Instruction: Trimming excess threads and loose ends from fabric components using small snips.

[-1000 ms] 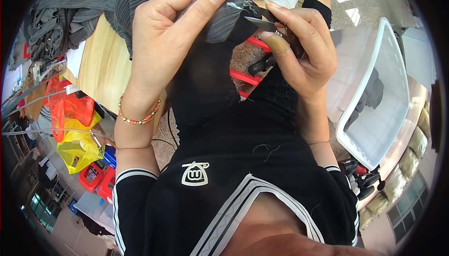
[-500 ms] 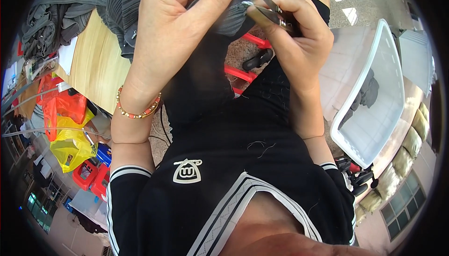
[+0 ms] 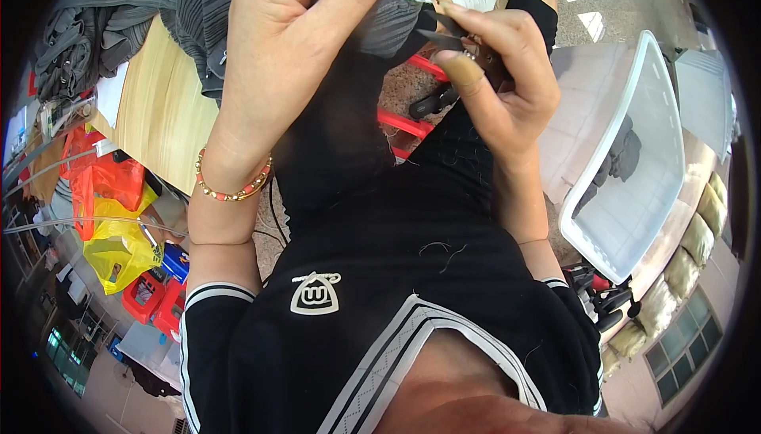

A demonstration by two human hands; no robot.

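A garment workshop: grey clothes (image 3: 119, 6) heaped on a wooden worktable (image 3: 162, 121).

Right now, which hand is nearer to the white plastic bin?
Right. The right hand, holding small snips, is just left of the white plastic bin. The left hand, pinching dark fabric, is farther left.

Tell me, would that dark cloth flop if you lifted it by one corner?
Probably floppy: the dark cloth hangs limp from the left hand and drapes in soft folds. It looks thin, so likely light. The right hand holds small snips at its edge.
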